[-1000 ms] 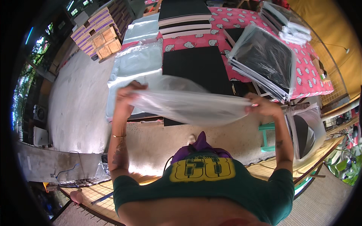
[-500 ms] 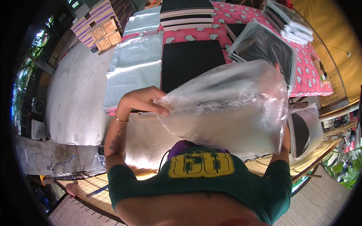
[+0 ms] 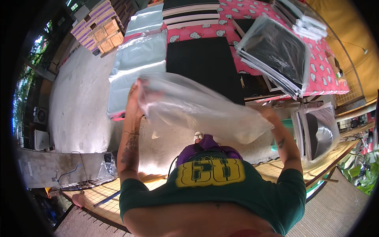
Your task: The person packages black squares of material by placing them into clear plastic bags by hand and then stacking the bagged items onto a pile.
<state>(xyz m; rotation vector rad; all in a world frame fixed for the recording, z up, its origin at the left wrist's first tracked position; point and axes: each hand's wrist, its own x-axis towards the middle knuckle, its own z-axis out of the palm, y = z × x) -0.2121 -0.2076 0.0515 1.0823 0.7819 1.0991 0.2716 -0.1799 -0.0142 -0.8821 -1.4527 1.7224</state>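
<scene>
Head view: The clear plastic bag (image 3: 197, 108) is suspended between the two hands, in front of the near table edge, overlapping the near part of the black panel (image 3: 199, 59) in the picture. The left hand (image 3: 135, 96) pinches the bag at its left end; its fingers are blurred and partly veiled by film. The right hand (image 3: 269, 113) is at the right end; its fingers are largely hidden, so their closure cannot be told. The panel lies flat on the pink patterned table cover (image 3: 193, 35), between light blue wrapped packs (image 3: 138, 53) on the left and bagged black panels (image 3: 276, 51) on the right
</scene>
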